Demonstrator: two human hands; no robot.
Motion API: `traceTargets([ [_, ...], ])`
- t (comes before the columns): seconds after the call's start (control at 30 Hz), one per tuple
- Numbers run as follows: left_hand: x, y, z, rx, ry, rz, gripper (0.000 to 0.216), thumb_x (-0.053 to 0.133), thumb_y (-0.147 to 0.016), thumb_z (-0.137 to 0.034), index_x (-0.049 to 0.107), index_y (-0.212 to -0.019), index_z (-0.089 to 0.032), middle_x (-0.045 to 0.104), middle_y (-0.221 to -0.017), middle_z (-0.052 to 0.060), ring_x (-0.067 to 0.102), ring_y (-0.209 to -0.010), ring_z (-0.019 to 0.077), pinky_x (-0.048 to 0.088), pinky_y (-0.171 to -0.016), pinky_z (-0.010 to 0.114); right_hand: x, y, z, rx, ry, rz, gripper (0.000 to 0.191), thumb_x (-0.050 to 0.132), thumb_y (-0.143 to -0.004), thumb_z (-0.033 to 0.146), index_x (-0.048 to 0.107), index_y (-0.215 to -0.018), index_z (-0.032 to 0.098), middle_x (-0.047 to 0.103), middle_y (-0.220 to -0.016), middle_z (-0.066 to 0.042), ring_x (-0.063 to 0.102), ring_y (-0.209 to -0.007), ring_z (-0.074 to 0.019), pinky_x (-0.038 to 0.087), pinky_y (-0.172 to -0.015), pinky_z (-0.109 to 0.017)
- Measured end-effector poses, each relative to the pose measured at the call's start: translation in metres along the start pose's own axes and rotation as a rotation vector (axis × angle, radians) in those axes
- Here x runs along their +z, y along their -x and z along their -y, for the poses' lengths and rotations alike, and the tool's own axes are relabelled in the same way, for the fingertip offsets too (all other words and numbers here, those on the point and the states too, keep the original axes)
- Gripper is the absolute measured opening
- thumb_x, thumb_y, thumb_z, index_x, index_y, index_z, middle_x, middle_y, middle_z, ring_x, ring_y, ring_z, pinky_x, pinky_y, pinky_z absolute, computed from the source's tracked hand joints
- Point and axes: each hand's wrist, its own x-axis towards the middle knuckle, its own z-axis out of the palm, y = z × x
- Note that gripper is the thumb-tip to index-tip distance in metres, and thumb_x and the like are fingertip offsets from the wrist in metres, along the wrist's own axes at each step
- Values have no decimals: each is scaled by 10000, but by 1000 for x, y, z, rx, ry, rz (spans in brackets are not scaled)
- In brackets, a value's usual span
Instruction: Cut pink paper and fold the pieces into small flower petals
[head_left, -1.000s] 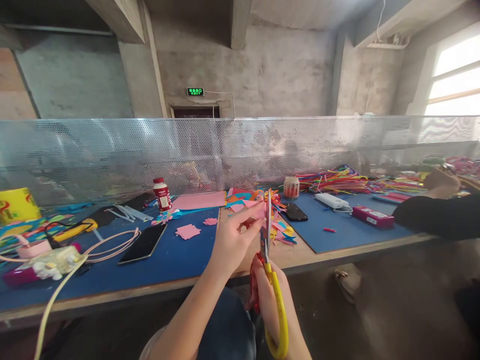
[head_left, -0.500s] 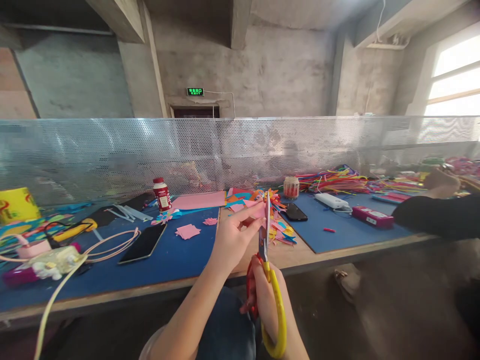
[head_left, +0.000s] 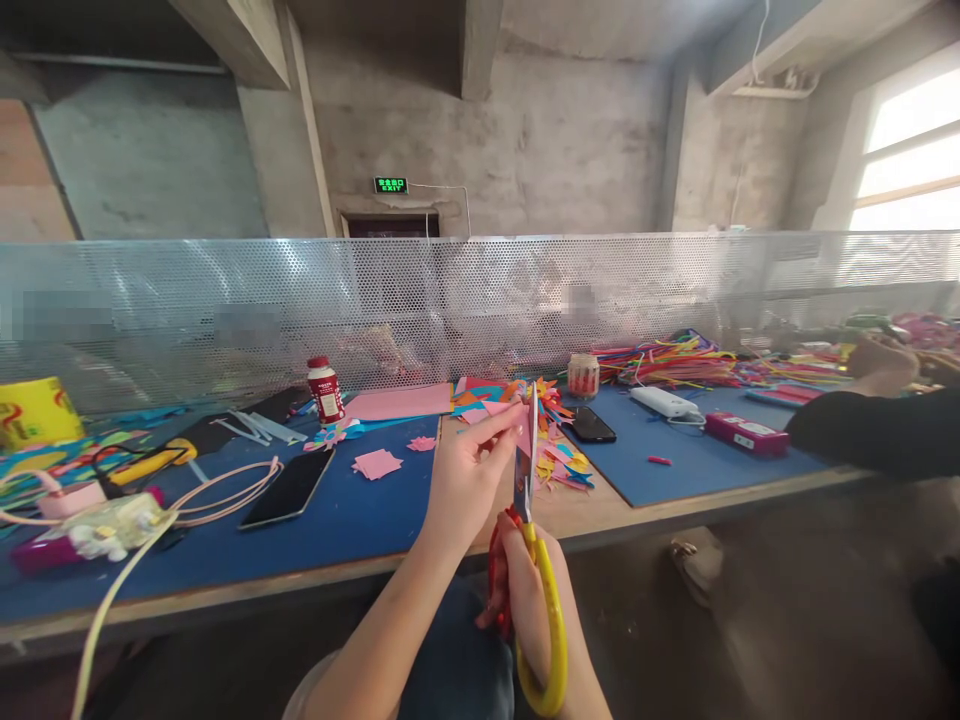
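Observation:
My left hand (head_left: 466, 480) pinches a small piece of pink paper (head_left: 524, 432) between thumb and fingers, above the table's middle. My right hand (head_left: 531, 585) is wrapped round the handles of a pair of scissors (head_left: 553, 610), one loop yellow and the other red. The scissors point up and away, with their blades against the right side of the pink paper; whether the blades have cut into it I cannot tell. Behind them lie colourful paper scraps (head_left: 568, 465). Left of my left hand, a stack of pink paper squares (head_left: 376, 464) rests on the blue mat.
A dark phone (head_left: 289, 488), a red bottle (head_left: 325, 390) and a cable (head_left: 225, 490) are on the left. At right lie another phone (head_left: 592, 424), a white power strip (head_left: 666, 404) and a magenta box (head_left: 746, 434). Another person's sleeve (head_left: 877, 435) reaches in. A perforated screen (head_left: 480, 300) stands behind.
The scissors and my right hand have shifted slightly left. My left hand has barely moved and still pinches the pink paper. The other person's arm has shifted a little.

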Motion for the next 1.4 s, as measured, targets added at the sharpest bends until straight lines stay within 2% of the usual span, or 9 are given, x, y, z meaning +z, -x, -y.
traceTargets([
  [0.27, -2, -5, 7, 11, 16, -39, 286, 521, -784, -283, 630, -1044, -237, 615, -1127, 42, 578, -990, 180, 463, -873, 357, 3, -1, 3, 48, -2, -29, 403, 469, -730, 559, 366, -569, 204, 257, -296, 103, 313, -188, -79, 240, -198, -170],
  [0.5, -11, -11, 15, 12, 144, -136, 282, 543, -775, -295, 623, -1033, -214, 620, -1118, 65, 580, -982, 163, 453, -855, 302, 1, -10, -10, 37, -157, 96, 423, 415, -730, 604, 446, -672, 186, 367, -393, 82, 306, -236, -61, 237, -224, -176],
  [0.63, -12, -9, 13, 15, 195, -181, 262, 554, -771, -290, 630, -1012, -224, 620, -1113, 55, 585, -944, 146, 455, -825, 271, -5, -11, -16, -160, -150, 14, 427, 524, -673, 546, 517, -854, 159, 531, -620, 15, 415, -361, -71, 311, -307, -190],
  [0.7, -12, -8, 9, 20, 207, -179, 276, 548, -776, -287, 621, -1034, -226, 600, -1146, 55, 575, -954, 145, 447, -838, 273, -9, -10, -17, -296, -102, -32, 450, 585, -644, 486, 523, -945, 157, 580, -833, -49, 533, -561, -117, 400, -419, -203],
  [0.77, -12, -7, 6, 19, 203, -173, 313, 545, -777, -292, 602, -1077, -223, 587, -1163, 64, 573, -935, 149, 446, -838, 285, -12, -9, -16, -353, -41, -37, 458, 598, -641, 460, 518, -977, 161, 572, -937, -76, 563, -734, -165, 440, -513, -223],
  [0.87, -13, -7, 4, 18, 182, -166, 366, 549, -773, -301, 574, -1130, -223, 623, -1084, 70, 572, -838, 142, 463, -778, 282, -12, -7, -16, -313, 52, 7, 372, 549, -686, 477, 528, -880, 160, 567, -789, -41, 540, -667, -153, 406, -491, -219],
  [1.03, -13, -6, 7, 23, 155, -144, 380, 566, -760, -309, 571, -1134, -241, 656, -848, 39, 526, -675, 119, 461, -643, 248, -7, -8, -24, -171, 116, 14, 370, 414, -764, 530, 438, -638, 183, 414, -516, 42, 364, -421, -84, 288, -375, -203],
  [1.23, -13, -4, 7, 20, 111, -147, 386, 570, -755, -320, 575, -1133, -241, 589, -661, -3, 478, -574, 100, 417, -530, 213, -10, -8, -29, -219, 149, 58, 346, 414, -785, 497, 455, -656, 179, 412, -492, 47, 348, -412, -77, 285, -383, -197],
  [1.4, -13, -4, 4, 44, 90, -136, 372, 564, -764, -307, 575, -1132, -258, 628, -768, 11, 489, -615, 100, 438, -584, 220, -14, -3, -20, -211, 171, 93, 338, 406, -794, 482, 450, -652, 178, 424, -495, 42, 367, -429, -82, 303, -405, -194],
])
